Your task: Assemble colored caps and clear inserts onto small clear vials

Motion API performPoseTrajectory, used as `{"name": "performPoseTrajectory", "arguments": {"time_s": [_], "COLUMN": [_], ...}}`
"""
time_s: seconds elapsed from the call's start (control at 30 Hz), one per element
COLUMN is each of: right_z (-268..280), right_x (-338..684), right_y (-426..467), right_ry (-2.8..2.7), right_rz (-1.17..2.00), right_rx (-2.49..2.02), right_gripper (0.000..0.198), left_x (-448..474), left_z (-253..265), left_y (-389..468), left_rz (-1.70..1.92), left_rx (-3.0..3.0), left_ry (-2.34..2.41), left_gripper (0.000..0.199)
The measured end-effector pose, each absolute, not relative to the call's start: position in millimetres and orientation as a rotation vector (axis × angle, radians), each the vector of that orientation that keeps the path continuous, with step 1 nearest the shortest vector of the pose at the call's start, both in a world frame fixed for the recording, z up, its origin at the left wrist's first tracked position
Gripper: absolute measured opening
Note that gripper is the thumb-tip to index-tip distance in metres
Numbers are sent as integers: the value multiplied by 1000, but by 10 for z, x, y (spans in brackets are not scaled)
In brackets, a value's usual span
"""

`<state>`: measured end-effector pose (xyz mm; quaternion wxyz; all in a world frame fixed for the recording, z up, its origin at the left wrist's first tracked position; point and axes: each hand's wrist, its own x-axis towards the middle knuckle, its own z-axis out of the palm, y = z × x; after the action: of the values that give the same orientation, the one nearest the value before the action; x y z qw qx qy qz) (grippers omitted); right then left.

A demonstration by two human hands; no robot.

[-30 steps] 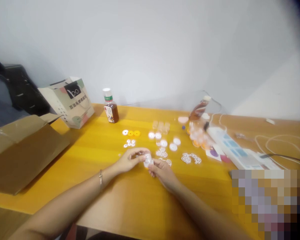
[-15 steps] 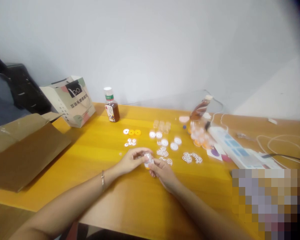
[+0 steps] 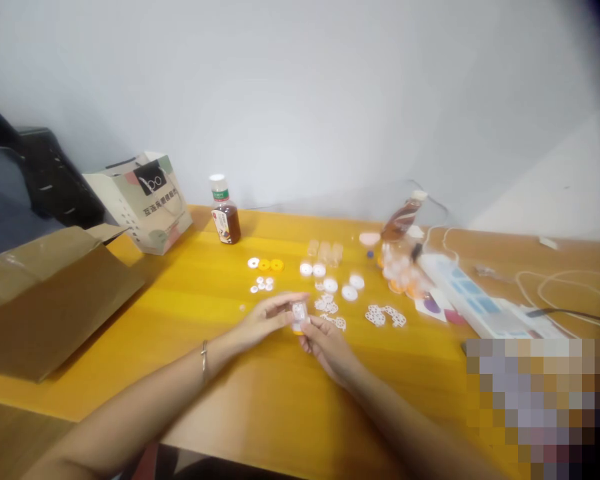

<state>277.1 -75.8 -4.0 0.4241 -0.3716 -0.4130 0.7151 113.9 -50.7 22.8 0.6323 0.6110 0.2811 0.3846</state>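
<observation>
Between my two hands, above the middle of the table, is a small clear-and-white piece [image 3: 299, 312] with an orange bottom edge; blur hides its exact kind. My right hand [image 3: 329, 345] pinches it low down from the right. My left hand [image 3: 269, 320] holds it from the left, its thumb against the side and its fingers stretched over the top. Just beyond lie small white discs [image 3: 262, 285], yellow wheels [image 3: 271, 265], larger white wheels [image 3: 331, 285] and perforated white plastic pieces [image 3: 326, 304].
An open cardboard box [image 3: 55, 307] and a paper bag [image 3: 145, 200] stand left. A bottle of dark liquid [image 3: 225, 217] stands near the wall. Clear cups [image 3: 325, 253], a second bottle [image 3: 403, 219], blurred orange-and-white items [image 3: 403, 273], a long white-and-blue package [image 3: 463, 293] and white cables [image 3: 555, 287] lie right.
My left fingers have straightened and loosened a little over the small piece, so more of it shows. My right hand keeps its pinch. The view has shifted slightly.
</observation>
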Motion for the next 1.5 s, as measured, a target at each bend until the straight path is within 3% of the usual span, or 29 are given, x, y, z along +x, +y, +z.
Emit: {"name": "performPoseTrajectory", "arguments": {"time_s": [0.17,0.3,0.57,0.8,1.07,1.27,1.5], "right_z": [-41,-57,-22,-28,-22,-42,-43], "right_x": [2755,2726,2756,2733,2751,2770,2797], "right_y": [-777,-809,-764,-862,-805,-787,-767], "right_ry": [-1042,-913,-1108,-904,-949,-840,-765], "right_rz": [1798,1884,1725,2081,1897,2016,2047], "right_rx": [-933,-878,-963,-699,-830,-731,-726], "right_gripper": [24,27,24,36,28,29,25], "left_x": [1150,1100,1162,1117,1149,1125,1177], "left_z": [203,230,155,232,233,282,250], "left_y": [-487,-467,-445,-470,-482,-500,-496], "left_rz": [943,825,934,755,912,794,928], "left_rx": [1430,1318,1300,1162,1317,1252,1261], "left_ry": [731,580,714,484,674,586,721], "left_gripper": [33,37,34,38,38,41,29]}}
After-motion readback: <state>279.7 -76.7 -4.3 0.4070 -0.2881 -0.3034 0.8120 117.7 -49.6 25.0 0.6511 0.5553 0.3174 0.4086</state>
